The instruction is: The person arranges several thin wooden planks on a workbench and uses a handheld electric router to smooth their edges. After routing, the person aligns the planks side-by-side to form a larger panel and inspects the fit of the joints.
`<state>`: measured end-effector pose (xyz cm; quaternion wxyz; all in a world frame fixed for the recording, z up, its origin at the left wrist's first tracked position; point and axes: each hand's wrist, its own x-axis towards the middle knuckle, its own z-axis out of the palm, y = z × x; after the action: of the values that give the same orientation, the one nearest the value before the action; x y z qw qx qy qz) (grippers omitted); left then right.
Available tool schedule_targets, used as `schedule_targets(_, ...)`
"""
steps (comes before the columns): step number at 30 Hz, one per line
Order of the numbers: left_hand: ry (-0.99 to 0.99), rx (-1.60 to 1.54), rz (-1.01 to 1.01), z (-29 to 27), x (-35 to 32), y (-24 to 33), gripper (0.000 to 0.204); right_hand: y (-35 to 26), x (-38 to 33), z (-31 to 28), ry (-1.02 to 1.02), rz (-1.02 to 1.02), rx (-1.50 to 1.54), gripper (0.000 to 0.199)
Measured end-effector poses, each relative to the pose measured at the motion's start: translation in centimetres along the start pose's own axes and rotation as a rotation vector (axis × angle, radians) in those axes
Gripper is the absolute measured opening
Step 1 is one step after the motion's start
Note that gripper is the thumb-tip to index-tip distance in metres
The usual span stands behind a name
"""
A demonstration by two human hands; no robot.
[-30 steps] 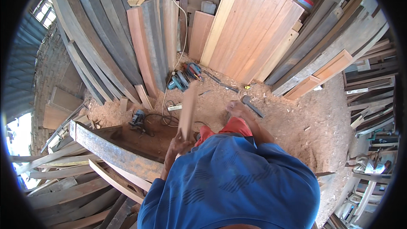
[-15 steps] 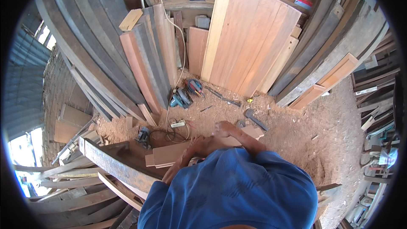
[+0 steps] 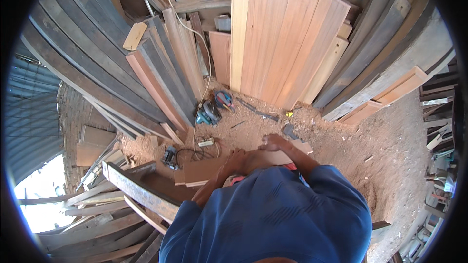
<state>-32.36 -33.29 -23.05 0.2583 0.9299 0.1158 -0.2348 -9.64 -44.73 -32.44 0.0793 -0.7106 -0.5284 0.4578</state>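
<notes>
Brown wooden boards (image 3: pixel 199 169) lie across in front of my body, their ends showing on both sides of my arms. My left hand (image 3: pixel 237 159) rests on the boards with its fingers laid out along the surface. Further right and slightly farther away, my right hand (image 3: pixel 274 142) is closed above the right part of the boards. Whatever its fingers hold, if anything, is too small to make out. A dark flat tool (image 3: pixel 290 131) lies just beyond the right hand, partly covered by the boards.
On the sawdust-covered floor lie a green circular saw (image 3: pixel 208 114), a coiled cable (image 3: pixel 224 99), a white power strip (image 3: pixel 206 142), another power tool (image 3: pixel 169 157) and a yellow tape measure (image 3: pixel 289 114). A large wooden panel (image 3: pixel 280 39) leans ahead. Dark planks (image 3: pixel 92 53) stand left; a beam (image 3: pixel 139 192) lies near left.
The view has shifted slightly. My right hand has moved a little to the right, and the boards and right forearm now cover more of the dark tool. My left hand remains on the boards.
</notes>
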Motion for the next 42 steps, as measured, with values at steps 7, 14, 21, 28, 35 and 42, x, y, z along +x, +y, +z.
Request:
schedule_targets(7, 0.036, 0.011, 0.127, -5.1, 5.5, 5.1, 0.070, 8.6, 3.7, -0.2, -0.179, -0.243, 0.132, 0.062)
schedule_targets(14, -0.069, 0.127, 0.289, -5.6, 10.1, 5.1, 0.068, 10.6, 1.2, 1.0, -0.110, -0.250, 0.291, 0.053)
schedule_targets(21, 0.017, 0.255, 0.593, -4.2, 18.3, 2.0, 0.059, 8.0, -4.2, -5.7, 0.086, 0.246, 0.225, 0.063)
schedule_targets(28, 0.053, 0.236, 0.517, -25.9, 30.4, 3.7, 0.080, 6.7, -8.2, -8.5, 0.176, 0.654, 0.371, 0.078)
schedule_targets(35, 0.655, 0.449, 0.437, -49.6, 44.6, 5.2, 0.085, 4.7, -11.4, -1.7, 0.241, 1.095, 0.701, 0.079)
schedule_targets(42, 0.643, 0.541, 0.184, -59.0, 54.6, 5.9, 0.087, -1.2, -13.8, -2.3, 0.327, 1.281, 0.911, 0.076)
